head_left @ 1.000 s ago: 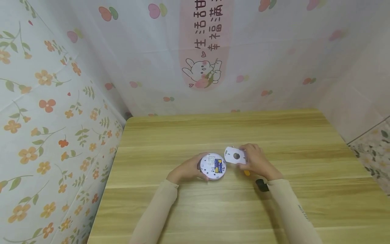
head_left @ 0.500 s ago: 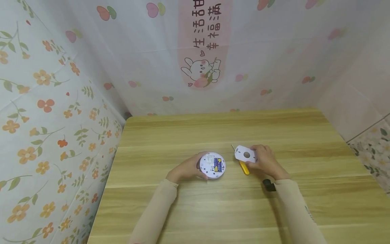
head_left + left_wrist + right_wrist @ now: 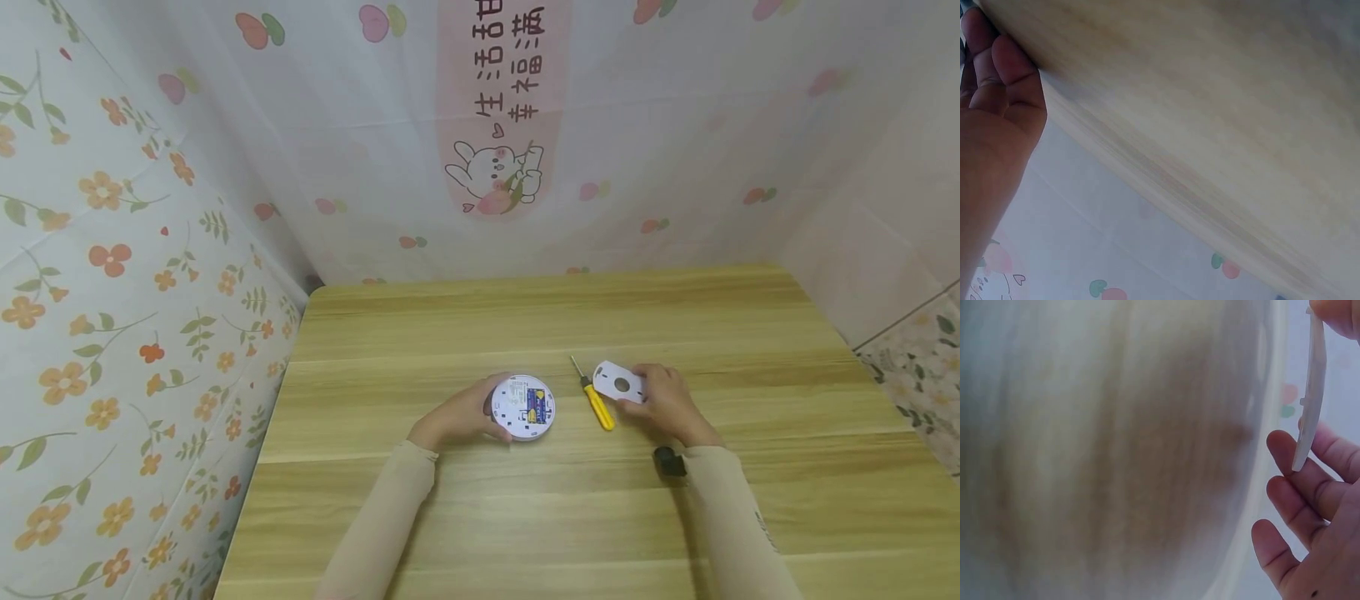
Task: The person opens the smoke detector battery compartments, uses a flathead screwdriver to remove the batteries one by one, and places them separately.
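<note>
My left hand [image 3: 472, 412] grips the left side of a round white smoke detector [image 3: 513, 407], whose underside faces up and shows a blue and yellow battery. In the left wrist view, only the curled fingers [image 3: 1013, 69] show plainly. To the right, my right hand [image 3: 670, 406] pinches the white mounting plate [image 3: 606, 380] by its right end. The plate has a round hole in its middle. Seen edge-on in the right wrist view, the thin plate [image 3: 1315, 387] sits between thumb and fingers. Between the hands lies a screwdriver [image 3: 599, 407] with a yellow handle, its shaft pointing away.
The wooden table [image 3: 420, 517] reaches back to a printed cloth [image 3: 360, 167]. A floral cloth [image 3: 112, 333] hangs along the left side. A black band [image 3: 669, 462] is at the right wrist.
My right hand has moved right with the mounting plate, away from the smoke detector. The screwdriver, largely covered before, now shows fully. My left hand and the smoke detector have stayed put.
</note>
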`<state>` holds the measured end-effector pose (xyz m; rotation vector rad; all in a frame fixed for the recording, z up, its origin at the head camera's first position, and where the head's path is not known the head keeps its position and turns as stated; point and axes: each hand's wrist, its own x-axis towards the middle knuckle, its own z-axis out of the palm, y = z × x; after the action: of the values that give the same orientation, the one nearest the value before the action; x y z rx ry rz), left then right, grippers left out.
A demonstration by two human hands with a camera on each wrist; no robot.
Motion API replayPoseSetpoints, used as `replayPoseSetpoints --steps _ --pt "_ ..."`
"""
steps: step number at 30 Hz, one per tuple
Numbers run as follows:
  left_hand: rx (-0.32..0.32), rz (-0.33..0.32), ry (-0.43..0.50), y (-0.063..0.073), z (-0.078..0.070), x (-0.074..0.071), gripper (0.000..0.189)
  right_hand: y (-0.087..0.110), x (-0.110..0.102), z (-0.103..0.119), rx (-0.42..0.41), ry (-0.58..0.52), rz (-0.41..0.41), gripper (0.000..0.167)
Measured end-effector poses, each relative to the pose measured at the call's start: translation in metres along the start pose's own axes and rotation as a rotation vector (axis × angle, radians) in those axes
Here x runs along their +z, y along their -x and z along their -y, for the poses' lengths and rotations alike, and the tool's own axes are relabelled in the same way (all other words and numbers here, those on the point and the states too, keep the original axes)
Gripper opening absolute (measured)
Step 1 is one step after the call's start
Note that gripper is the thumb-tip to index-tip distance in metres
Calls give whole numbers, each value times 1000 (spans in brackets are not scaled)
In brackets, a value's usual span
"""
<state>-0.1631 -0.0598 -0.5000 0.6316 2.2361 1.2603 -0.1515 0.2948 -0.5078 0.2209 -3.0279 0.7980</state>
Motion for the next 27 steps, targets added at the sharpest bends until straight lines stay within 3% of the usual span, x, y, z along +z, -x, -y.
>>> replayPoseSetpoints --steps 8,27 --pt "-19 1 3 1 0 0 105 1 1 -8 49 25 33 65" --pt "-5 6 -4 -1 1 0 105 4 0 -12 47 57 32 62"
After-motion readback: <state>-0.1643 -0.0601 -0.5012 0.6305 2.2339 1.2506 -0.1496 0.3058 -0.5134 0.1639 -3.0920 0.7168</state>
